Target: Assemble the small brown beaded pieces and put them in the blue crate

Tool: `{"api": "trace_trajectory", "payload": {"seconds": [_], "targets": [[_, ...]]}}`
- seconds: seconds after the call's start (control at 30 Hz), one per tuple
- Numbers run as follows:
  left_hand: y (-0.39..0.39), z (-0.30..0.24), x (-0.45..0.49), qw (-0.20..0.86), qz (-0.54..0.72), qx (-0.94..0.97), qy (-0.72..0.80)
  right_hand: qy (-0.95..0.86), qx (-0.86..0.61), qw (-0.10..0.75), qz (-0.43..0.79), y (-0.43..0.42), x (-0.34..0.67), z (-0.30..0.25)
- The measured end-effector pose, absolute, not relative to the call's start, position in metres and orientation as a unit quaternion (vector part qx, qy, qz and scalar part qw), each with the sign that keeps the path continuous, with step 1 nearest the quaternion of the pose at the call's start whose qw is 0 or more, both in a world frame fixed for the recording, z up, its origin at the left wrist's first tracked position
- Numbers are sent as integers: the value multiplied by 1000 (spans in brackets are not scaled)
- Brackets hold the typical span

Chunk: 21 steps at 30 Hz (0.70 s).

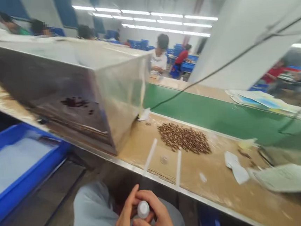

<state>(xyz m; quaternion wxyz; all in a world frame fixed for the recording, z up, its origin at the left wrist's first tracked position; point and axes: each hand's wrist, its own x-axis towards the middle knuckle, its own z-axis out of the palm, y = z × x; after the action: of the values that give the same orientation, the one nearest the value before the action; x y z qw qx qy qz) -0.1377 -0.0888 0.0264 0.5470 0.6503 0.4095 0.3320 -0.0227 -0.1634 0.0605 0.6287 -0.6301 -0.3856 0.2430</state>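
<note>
Over my lap, below the table edge, my left hand [125, 221] and my right hand [161, 216] are together, with fingers curled around a small white round-topped bottle [143, 209]. Its top faces up at me; the lower part is hidden by the fingers. One left finger points up beside it, and the right thumb lies across below the top. On the table in front of my hands is a heap of small copper-brown pieces [183, 138]. Two white strips [178, 168] lie on the table nearer me, with a small clear round piece [164, 159] between them.
A metal-sided box [119, 91] stands on the table [217, 184] to the left, with dark bits inside. A green belt [205, 108] runs behind. White paper [237, 168] and a cloth-like sheet [288, 178] lie right. A blue bin [61, 150] stands lower left. Several people sit beyond.
</note>
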Motion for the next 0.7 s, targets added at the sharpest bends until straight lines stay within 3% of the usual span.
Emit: {"api": "trace_trajectory", "payload": {"seconds": [0.13, 0.27, 0.43, 0.6, 0.7], "targets": [[-84, 39, -125, 564, 286, 679, 372, -341, -624, 666, 224, -177, -13, 83], [-75, 43, -115, 543, 275, 742, 280, -308, -689, 629, 188, -206, 17, 109], [-38, -16, -118, 534, 215, 746, 334, -358, -818, 450, 23, -234, 107, 127], [11, -112, -141, 535, 158, 694, 455, -475, -831, 278, -82, -233, 172, 129], [28, -140, -147, 541, 168, 676, 471, -514, -826, 197, -120, -228, 185, 133]]}}
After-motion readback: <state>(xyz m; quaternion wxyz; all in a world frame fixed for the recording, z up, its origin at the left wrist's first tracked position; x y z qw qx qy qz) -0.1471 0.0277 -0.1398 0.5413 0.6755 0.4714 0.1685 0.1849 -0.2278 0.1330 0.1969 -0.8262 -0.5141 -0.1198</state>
